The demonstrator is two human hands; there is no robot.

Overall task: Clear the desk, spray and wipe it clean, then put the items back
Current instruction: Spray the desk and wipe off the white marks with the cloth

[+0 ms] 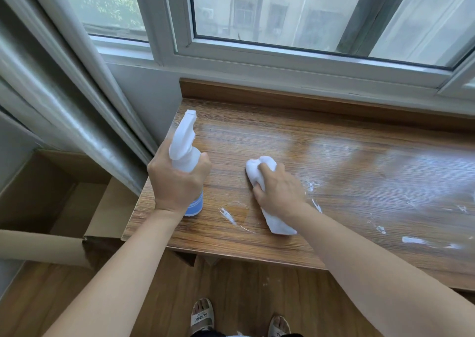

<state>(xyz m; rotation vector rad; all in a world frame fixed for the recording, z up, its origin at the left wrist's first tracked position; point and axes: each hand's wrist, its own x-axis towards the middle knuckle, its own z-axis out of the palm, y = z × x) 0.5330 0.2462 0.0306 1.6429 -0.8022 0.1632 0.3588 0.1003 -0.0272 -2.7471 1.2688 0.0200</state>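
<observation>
While we lean over the wooden desk (295, 141) under the window (282, 15), our left hand (177, 182) is wrapped round the spray bottle (185, 141), fingers and thumb curled tight on its body, nozzle aimed fwd toward the far edge; the bottle's blue-banded base sits at or just above the desk's left end, can't tell if it touches. Our right hand (279, 185) grips a bunched white cloth (267, 200), fingers curled over the top, pressing it onto the desktop just right of the bottle, approx. mid-depth btwn front edge and back lip. One end of the cloth sticks out past the fingertips, the other trails out under the wrist toward us. White streaks (227, 214) and smears lie on the wood near the cloth and further right; the surface to the right looks glossy w/ reflected window light. Left of the desk an open cardboard box (77, 195) stands on the floor. Below the desk edge, on wood-look flooring, our feet in sandals (203, 316) show at the bottom.
</observation>
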